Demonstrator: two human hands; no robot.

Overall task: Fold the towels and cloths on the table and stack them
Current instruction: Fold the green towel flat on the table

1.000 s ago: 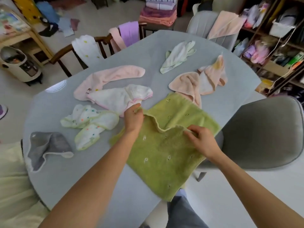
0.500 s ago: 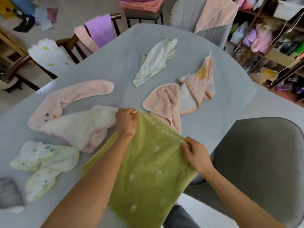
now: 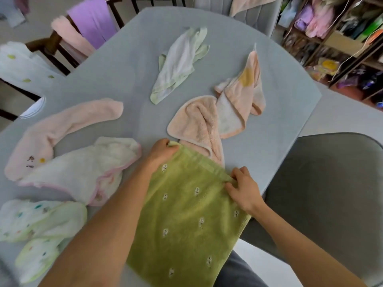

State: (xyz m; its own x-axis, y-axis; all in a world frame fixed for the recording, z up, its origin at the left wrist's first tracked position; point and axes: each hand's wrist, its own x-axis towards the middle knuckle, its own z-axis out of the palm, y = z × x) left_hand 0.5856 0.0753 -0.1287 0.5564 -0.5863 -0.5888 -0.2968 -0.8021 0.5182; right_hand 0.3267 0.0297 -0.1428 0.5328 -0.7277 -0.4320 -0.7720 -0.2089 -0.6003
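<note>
Nearest, the green towel [image 3: 186, 214] hangs off the near edge of the table [image 3: 128, 65] and over the person's lap, its far hem lying on the table top; the left hand [image 3: 160, 153] has its grip closed on the far left corner of that hem, fingers curled over it, and the right hand [image 3: 243, 188] pinches the far right corner, thumb and fingers clamped on the cloth; the hem runs fairly taut between the two grips. The step in hand looks like the first fold of this towel: the far edge is held and squared, not yet doubled over; no folded stack is in view, so the task seems near its start.

Just beyond the right grip, and touching the hem, lies a crumpled peach towel [image 3: 196, 125]; it could get caught under the green one. Left of the left grip sit a white pink-trimmed cloth [image 3: 83, 168] and, nearer, a white spotted cloth [image 3: 37, 222]; beyond them is a long pink towel [image 3: 62, 125]. Farther out from the grips lie a peach and white cloth [image 3: 242, 94] and a pale green cloth [image 3: 180, 61], all unfolded.

The next move probably calls for both grips to carry the hem together, keeping the corners level, to meet the opposite edge, then flattening the fold on a free patch of table.
</note>
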